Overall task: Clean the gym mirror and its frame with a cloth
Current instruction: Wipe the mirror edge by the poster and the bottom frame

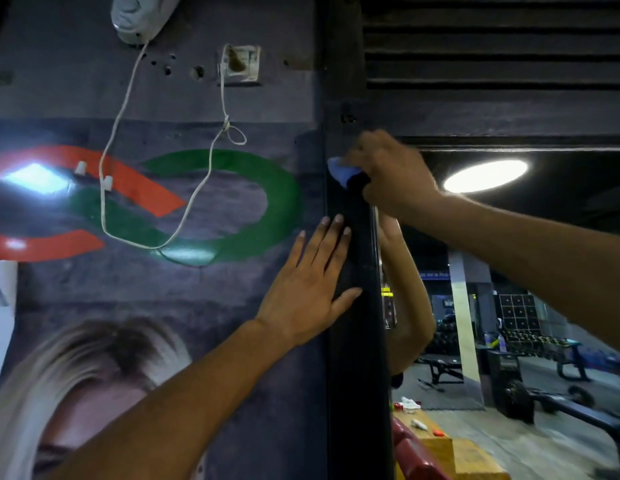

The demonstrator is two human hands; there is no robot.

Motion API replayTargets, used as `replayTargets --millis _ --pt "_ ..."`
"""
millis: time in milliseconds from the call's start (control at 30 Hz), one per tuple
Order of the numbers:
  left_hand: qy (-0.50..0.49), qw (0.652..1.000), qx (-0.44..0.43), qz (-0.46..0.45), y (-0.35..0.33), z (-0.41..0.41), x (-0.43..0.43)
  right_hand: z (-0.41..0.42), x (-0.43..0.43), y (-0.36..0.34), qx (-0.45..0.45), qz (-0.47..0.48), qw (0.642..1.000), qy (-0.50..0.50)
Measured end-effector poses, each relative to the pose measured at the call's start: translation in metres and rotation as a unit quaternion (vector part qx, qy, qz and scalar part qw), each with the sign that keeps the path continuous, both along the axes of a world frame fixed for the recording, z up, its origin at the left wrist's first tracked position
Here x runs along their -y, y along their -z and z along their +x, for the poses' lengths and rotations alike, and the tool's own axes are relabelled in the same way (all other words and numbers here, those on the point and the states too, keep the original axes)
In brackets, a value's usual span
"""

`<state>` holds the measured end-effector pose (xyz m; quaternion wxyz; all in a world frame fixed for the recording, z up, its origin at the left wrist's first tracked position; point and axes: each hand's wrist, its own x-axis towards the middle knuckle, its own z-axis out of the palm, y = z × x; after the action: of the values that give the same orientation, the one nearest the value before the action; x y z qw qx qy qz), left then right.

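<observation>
r hand [393,171] w/ blue cloth [339,169] on frame [353,341], l hand [308,285] flat beside

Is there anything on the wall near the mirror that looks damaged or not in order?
Yes. The white socket box high on the wall looks broken open, with bare drill holes beside it. A white cable hangs loose from it, knotted, sagging across the painted green ring.

- The head camera looks forward and slightly upward, close to the black mirror frame [353,306].
- Wall left of it, mirror right.
</observation>
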<state>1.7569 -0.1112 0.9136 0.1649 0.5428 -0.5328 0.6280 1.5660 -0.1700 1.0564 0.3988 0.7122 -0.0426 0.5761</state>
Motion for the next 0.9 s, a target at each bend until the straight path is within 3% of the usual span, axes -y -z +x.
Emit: replayTargets --millis 133,200,367,467,533,633,700,800,900 --pt "0.01 1.0 -0.003 0.016 0.009 0.001 -0.001 0.0 0.011 0.068 -0.055 -0.001 0.998 -0.01" --pt "0.006 1.0 -0.001 0.024 0.02 0.002 -0.003 -0.006 0.013 0.069 -0.068 -0.009 0.998 -0.013" --pt "-0.029 0.999 0.009 0.025 0.04 0.001 -0.01 -0.01 0.017 0.009 0.077 0.035 0.994 -0.069" --pt "-0.038 0.999 0.01 0.034 0.047 0.0 -0.012 0.004 0.021 0.04 0.081 0.083 0.991 -0.066" --pt "-0.034 0.998 0.009 0.048 0.053 0.003 -0.015 0.011 0.022 0.089 0.062 0.077 0.992 -0.076" --pt "-0.022 0.998 0.012 0.061 0.062 0.006 -0.019 0.005 0.018 0.131 -0.047 0.047 0.995 -0.07" --pt "-0.027 0.998 0.013 0.056 0.066 0.005 -0.019 -0.004 0.019 0.104 -0.043 0.017 0.997 -0.055" --pt "-0.044 0.998 0.013 0.053 0.067 0.002 -0.019 -0.003 0.011 0.039 0.04 -0.004 0.998 -0.049" --pt "-0.05 0.997 0.01 0.055 0.067 0.0 -0.021 0.012 0.005 0.025 0.027 0.01 0.999 -0.028"
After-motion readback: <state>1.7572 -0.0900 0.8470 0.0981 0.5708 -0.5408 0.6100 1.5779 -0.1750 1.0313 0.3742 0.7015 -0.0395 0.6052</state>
